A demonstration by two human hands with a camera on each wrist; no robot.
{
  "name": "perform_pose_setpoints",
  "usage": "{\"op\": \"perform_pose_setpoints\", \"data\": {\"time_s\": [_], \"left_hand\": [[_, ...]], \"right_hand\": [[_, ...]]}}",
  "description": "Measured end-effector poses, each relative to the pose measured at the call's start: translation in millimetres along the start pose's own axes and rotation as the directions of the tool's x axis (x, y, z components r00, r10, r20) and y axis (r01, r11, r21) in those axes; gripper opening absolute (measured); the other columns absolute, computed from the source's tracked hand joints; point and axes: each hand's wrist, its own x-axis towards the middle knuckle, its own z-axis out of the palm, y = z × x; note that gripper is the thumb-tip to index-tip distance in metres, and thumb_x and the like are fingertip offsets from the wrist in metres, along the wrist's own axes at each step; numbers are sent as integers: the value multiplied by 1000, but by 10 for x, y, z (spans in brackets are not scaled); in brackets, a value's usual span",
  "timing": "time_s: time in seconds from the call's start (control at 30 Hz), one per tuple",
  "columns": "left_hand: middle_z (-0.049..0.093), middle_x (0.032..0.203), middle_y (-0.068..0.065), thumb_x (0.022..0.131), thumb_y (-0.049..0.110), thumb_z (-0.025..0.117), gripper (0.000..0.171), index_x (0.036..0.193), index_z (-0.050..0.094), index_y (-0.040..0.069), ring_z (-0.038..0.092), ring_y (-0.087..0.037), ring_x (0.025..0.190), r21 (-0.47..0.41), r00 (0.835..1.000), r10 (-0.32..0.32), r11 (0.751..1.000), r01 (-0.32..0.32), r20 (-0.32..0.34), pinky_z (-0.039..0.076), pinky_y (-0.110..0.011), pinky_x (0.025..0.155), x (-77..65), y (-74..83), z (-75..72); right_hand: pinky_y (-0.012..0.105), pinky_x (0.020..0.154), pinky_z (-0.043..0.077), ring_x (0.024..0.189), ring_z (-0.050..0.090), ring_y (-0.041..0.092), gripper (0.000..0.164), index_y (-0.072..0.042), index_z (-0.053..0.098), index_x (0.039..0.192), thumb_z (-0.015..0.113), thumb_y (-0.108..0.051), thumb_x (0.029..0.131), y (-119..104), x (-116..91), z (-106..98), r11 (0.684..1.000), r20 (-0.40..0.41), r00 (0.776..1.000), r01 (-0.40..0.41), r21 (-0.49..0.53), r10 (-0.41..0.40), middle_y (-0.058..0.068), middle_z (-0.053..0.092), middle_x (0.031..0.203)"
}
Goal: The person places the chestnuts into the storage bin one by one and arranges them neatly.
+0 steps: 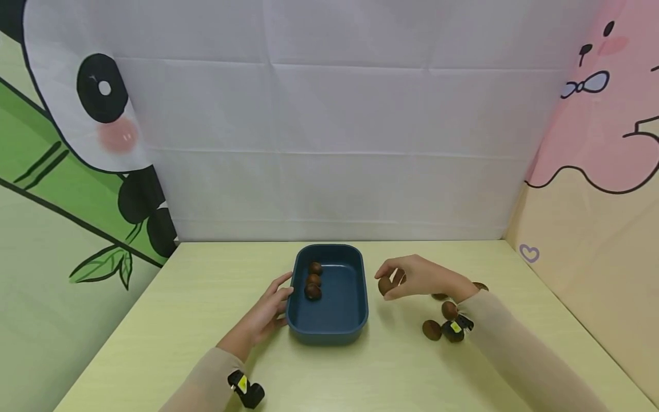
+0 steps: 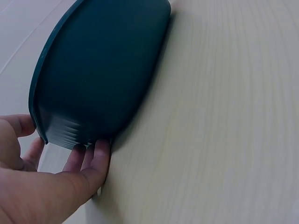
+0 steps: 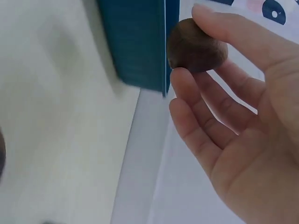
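A dark blue rectangular container (image 1: 328, 339) stands on the table, with three chestnuts (image 1: 313, 280) in a row along its left side. My left hand (image 1: 265, 315) rests its fingers against the container's left wall, some near the rim and others lower down in the left wrist view. Just right of the container, my right hand (image 1: 417, 277) pinches a chestnut (image 3: 196, 46) between thumb and fingertips. That chestnut is above the tabletop, close to the container's right rim.
Several more chestnuts (image 1: 431, 330) lie on the table (image 1: 386, 372) around and below the right wrist, some partly hidden by it. A white panel (image 1: 340, 143) closes off the back. Printed side panels flank the table, including a pink one (image 1: 592, 143).
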Motion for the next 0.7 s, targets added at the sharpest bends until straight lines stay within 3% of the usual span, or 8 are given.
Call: {"op": "perform_pose_setpoints", "data": {"time_s": [0.13,0.3,0.5,0.7], "left_hand": [[41,149,-26,107,31,44,58,159,20,24,57,-35,123,-2,1000,-2,1000,2,6,48,-45,94,3,-3,-10],[45,146,-26,107,31,44,58,159,18,25,57,-34,123,-2,1000,-5,1000,5,16,48,-45,94,12,2,-14],[49,143,-25,107,31,45,58,159,20,25,59,-33,121,-2,1000,-6,1000,6,-2,49,-44,93,9,4,-12],[47,145,-25,106,31,46,58,158,21,25,58,-33,122,-9,1000,-7,1000,7,-7,48,-46,95,6,-3,-11]], "right_hand": [[32,84,54,96,68,14,40,-17,67,123,81,-25,87,-101,139,219,994,-23,999,39,99,-37,-5,66,112],[31,81,54,94,66,12,38,-16,67,119,82,-28,86,-228,329,496,992,-86,994,71,102,-62,-5,65,109],[27,80,52,92,63,10,39,-10,64,117,82,-25,86,-350,581,782,995,-86,991,103,-17,-104,-6,63,110],[24,76,48,89,59,9,36,-11,66,112,84,-23,84,-446,802,1026,985,-97,987,118,-124,-130,-4,66,105]]}}
